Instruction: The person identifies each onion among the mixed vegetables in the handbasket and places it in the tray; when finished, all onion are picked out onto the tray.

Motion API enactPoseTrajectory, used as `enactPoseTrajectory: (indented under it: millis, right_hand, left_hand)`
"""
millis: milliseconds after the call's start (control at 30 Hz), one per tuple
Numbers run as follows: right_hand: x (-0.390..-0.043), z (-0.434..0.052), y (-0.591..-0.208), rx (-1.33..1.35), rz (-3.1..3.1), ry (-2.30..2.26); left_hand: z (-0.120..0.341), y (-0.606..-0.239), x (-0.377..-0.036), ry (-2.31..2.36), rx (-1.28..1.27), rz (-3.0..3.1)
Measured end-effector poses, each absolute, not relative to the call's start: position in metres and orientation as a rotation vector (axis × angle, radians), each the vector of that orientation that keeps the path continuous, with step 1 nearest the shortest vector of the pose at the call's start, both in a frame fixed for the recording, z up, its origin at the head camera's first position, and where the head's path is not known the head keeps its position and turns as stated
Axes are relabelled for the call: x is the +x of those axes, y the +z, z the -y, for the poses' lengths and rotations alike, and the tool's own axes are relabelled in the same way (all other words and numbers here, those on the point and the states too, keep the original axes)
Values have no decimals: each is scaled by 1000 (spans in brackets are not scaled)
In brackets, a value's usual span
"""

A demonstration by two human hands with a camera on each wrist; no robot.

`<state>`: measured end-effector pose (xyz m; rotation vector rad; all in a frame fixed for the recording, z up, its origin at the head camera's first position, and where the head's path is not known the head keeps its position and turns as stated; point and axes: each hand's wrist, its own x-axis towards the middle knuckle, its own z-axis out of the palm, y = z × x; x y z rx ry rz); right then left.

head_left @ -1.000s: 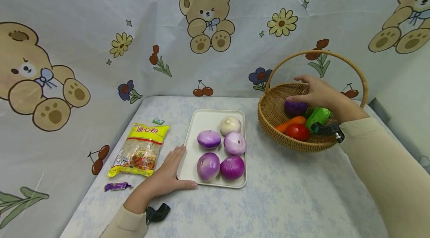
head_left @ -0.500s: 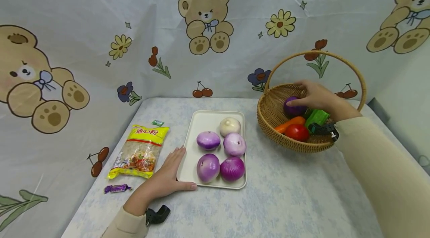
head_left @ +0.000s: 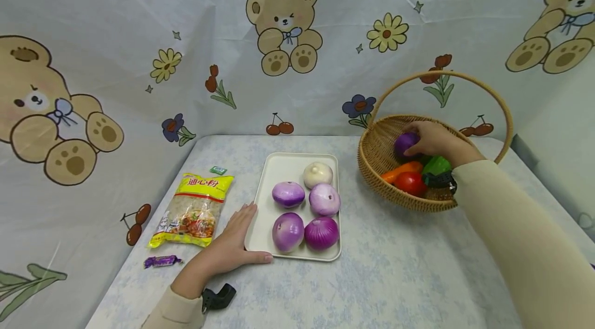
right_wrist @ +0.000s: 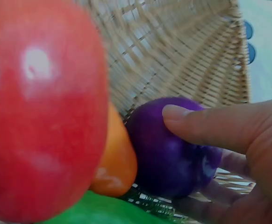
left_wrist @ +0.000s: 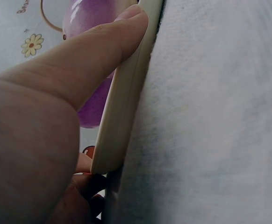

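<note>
My right hand [head_left: 432,139] is inside the wicker basket [head_left: 372,163], gripping a dark purple round vegetable [right_wrist: 159,144]. The right wrist view has the thumb laid over its top and the fingers round its far side. Beside it in the basket are a carrot [head_left: 403,170], a tomato [head_left: 411,184] and a green vegetable [head_left: 437,165], partly hidden by my wrist. Along the left edge of a white tray [head_left: 274,169] my left hand [head_left: 232,246] rests with straight fingers, the thumb against the front rim. Several onions [head_left: 288,231] lie on the tray, one of them white [head_left: 318,174].
Left of the tray lies a yellow bag of pasta [head_left: 192,210]. A small green packet [head_left: 218,170] is behind it, a purple-wrapped candy [head_left: 162,261] in front. The basket's tall handle [head_left: 502,102] arches above my right forearm. A bear-print cloth [head_left: 186,9] hangs behind the table.
My right hand has come down and left onto the dark purple vegetable, and its fingers have closed round it. The left hand and the tray have stayed put.
</note>
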<state>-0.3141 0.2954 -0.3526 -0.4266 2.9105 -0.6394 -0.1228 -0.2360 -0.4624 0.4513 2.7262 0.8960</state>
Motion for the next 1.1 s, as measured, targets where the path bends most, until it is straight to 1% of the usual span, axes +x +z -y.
enactPoseTrajectory:
  millis: [200, 333, 467, 600, 733, 900, 1000, 1100]
  right_hand:
    - [-312, -299, -357, -431, -2962, -624]
    - [-305, -300, -353, -419, -2964, -650]
    - [-296, -296, -342, -438, -2953, -690]
    - [-282, -284, -323, -538, -2950, -737]
    - [-262, -260, -298, -665, -2921, -821]
    - [-241, -215, -272, -809, -2881, -895]
    - [-238, -185, -270, -904, -2826, -934]
    - [-243, -154, -278, -982, -2741, -985]
  left_hand:
    - [234, -463, -123, 898, 460, -2719]
    - [233, -464, -123, 894, 462, -2714]
    - [232, -464, -122, 890, 468, -2718]
    - [233, -463, -122, 889, 482, -2728]
    - [234, -461, -122, 885, 488, -2733]
    - [235, -461, -122, 892, 481, -2729]
    - [235, -461, -122, 896, 482, -2724]
    - [235, -462, -123, 895, 480, -2725]
